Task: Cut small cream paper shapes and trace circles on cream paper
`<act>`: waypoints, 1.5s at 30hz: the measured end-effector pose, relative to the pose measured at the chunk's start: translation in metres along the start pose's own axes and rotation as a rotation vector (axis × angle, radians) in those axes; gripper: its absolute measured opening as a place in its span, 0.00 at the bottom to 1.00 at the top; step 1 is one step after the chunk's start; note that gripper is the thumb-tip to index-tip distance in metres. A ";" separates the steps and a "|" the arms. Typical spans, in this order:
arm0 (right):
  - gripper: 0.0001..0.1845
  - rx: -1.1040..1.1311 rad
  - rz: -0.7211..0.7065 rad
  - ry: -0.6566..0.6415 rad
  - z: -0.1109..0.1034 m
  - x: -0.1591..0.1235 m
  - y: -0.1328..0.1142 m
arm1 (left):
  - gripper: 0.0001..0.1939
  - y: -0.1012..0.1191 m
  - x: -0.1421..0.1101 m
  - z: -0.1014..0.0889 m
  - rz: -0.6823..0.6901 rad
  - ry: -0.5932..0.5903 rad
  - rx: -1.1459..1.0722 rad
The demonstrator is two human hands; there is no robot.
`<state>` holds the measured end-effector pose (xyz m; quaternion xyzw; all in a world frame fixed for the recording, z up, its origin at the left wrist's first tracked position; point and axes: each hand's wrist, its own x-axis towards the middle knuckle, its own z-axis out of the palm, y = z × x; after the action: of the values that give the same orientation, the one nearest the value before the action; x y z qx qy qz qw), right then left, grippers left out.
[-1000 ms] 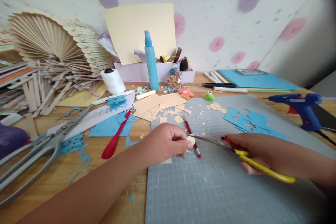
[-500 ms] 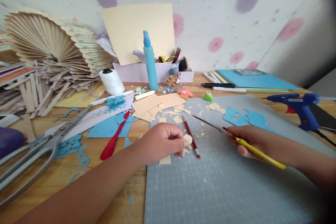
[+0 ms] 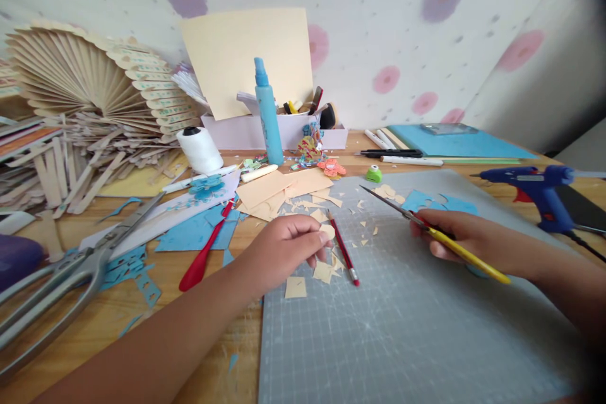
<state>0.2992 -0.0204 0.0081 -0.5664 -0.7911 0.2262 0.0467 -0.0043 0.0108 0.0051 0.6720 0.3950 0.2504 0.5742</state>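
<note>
Between thumb and fingers, my left hand [image 3: 296, 241] pinches a small rounded piece of cream paper [image 3: 326, 231]. My right hand [image 3: 454, 237] is wrapped round yellow-handled scissors [image 3: 402, 209], whose blades look closed and point to the upper left, apart from the paper. A red pencil [image 3: 344, 249] lies on the grey cutting mat [image 3: 379, 341] just right of my left hand. Cream paper squares [image 3: 296, 287] and small offcuts lie near that hand. Past the scissor tips sit several cream paper rounds [image 3: 386, 192], with blue paper [image 3: 440, 201] partly hidden behind my right hand.
Large metal shears [image 3: 89, 265] and a red spatula-like tool [image 3: 203, 252] lie at left. A blue glue gun [image 3: 544, 189] rests at right. Behind stand a blue spray bottle [image 3: 268, 120], a thread spool [image 3: 199, 149] and a white box [image 3: 227, 132]. A green punch [image 3: 374, 173] sits at the mat's far edge.
The scissors have moved away from the cream paper, up and to the right, and their blades have closed. My left hand, still pinching the paper, has risen slightly.
</note>
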 end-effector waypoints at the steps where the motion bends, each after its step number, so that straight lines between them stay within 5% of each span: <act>1: 0.15 -0.028 0.028 0.028 0.001 0.003 0.001 | 0.12 -0.001 0.000 0.000 -0.003 0.005 -0.015; 5: 0.16 -0.122 0.081 0.135 0.003 0.011 0.009 | 0.14 -0.006 0.000 -0.003 0.010 0.050 0.059; 10: 0.15 -0.154 -0.101 0.177 0.007 0.008 0.001 | 0.14 0.016 0.024 -0.011 0.071 0.137 0.569; 12: 0.16 -0.170 -0.234 0.177 0.012 0.009 -0.005 | 0.14 0.035 0.046 -0.010 0.125 0.054 0.854; 16: 0.17 -0.242 -0.494 0.178 0.024 0.014 -0.009 | 0.13 0.070 0.098 0.010 0.125 -0.102 0.891; 21: 0.18 -0.291 -0.608 0.230 0.029 0.020 -0.007 | 0.08 0.074 0.153 0.043 0.036 -0.289 0.950; 26: 0.17 -0.338 -0.632 0.252 0.028 0.022 -0.007 | 0.14 0.068 0.172 0.042 0.061 -0.053 1.062; 31: 0.15 -0.309 -0.629 0.249 0.024 0.018 -0.008 | 0.17 0.069 0.127 -0.001 0.059 0.059 1.126; 36: 0.13 -0.241 -0.626 0.268 0.025 0.017 -0.006 | 0.12 0.061 0.032 -0.027 -0.239 -0.325 1.071; 38: 0.13 -0.251 -0.586 0.269 0.027 0.018 -0.006 | 0.13 0.051 0.003 -0.025 -0.327 -0.364 1.032; 41: 0.16 -0.269 -0.486 0.253 0.029 0.020 -0.007 | 0.12 0.036 -0.016 -0.021 -0.273 -0.331 1.072; 45: 0.17 -0.270 -0.388 0.236 0.030 0.020 -0.009 | 0.04 0.027 -0.017 -0.022 -0.124 -0.429 1.041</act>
<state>0.2748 -0.0133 -0.0184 -0.4277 -0.8970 0.0380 0.1051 -0.0246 0.0090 0.0383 0.8778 0.3797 -0.1539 0.2483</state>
